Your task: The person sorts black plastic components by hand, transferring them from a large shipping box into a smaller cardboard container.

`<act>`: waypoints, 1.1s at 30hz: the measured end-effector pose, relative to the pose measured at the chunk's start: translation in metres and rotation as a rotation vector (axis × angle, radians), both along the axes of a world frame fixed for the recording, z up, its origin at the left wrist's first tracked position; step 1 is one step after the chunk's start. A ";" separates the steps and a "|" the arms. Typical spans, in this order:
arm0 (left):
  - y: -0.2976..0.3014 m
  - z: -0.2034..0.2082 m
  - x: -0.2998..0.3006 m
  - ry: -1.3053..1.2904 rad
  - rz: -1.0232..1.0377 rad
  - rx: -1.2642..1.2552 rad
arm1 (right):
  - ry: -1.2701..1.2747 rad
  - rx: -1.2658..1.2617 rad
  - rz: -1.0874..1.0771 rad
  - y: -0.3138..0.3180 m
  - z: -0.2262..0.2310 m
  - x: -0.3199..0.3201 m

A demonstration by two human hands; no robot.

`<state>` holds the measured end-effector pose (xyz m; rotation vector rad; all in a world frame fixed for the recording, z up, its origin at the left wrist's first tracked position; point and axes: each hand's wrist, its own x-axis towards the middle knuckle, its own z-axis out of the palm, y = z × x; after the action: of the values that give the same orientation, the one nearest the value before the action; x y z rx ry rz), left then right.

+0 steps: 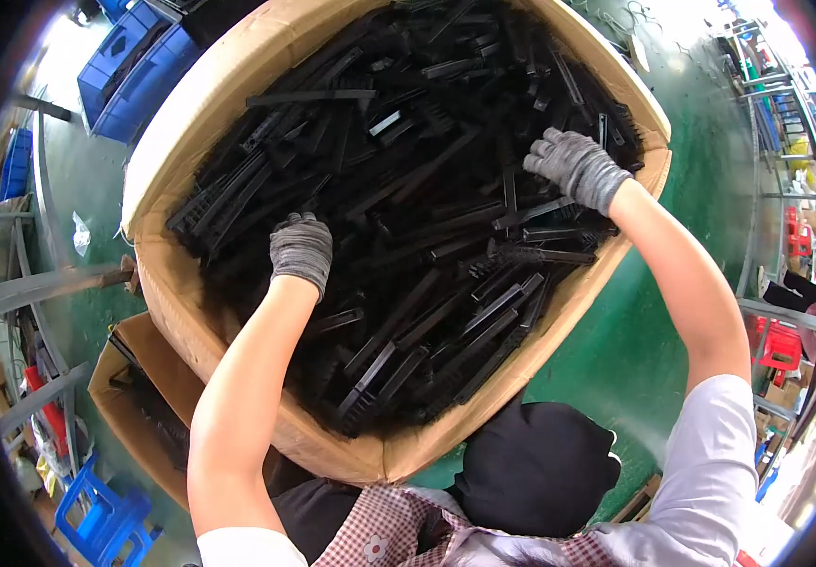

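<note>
A large cardboard box [167,274] holds a deep heap of long black plastic strips [427,180], many with toothed or bristly edges. Both my hands wear grey knitted gloves and work inside it. My left hand [301,250] is on the left part of the heap, its fingers curled down among the strips. A dark strip end shows just past its fingertips, but what it grips is hidden. Near the right wall, my right hand [576,168] lies over the heap with fingers bent and pointing left. Its fingertips dip toward the strips, and anything under them is out of sight.
A smaller cardboard box [134,378] stands against the large one at lower left. Blue plastic crates [134,71] are at upper left, a blue stool [106,520] at lower left. Metal racks [795,170] and a red stool [778,345] line the right side.
</note>
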<state>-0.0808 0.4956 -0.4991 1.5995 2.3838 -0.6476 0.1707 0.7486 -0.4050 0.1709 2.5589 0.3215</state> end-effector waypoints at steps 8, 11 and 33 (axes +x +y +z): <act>-0.007 0.015 0.000 -0.136 0.092 -0.016 | 0.909 -0.678 -0.954 -0.019 0.063 0.021; -0.022 0.050 -0.012 -0.190 0.057 -0.064 | 1.293 -0.759 -0.552 -0.056 0.094 0.009; -0.408 0.193 -0.066 -0.415 1.436 1.854 | 0.824 -1.749 -0.668 -0.311 0.104 -0.240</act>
<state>-0.1464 0.0877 -0.3065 -0.4824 2.5015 2.1672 -0.0698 0.4380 -0.3010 0.4682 2.2241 -2.4622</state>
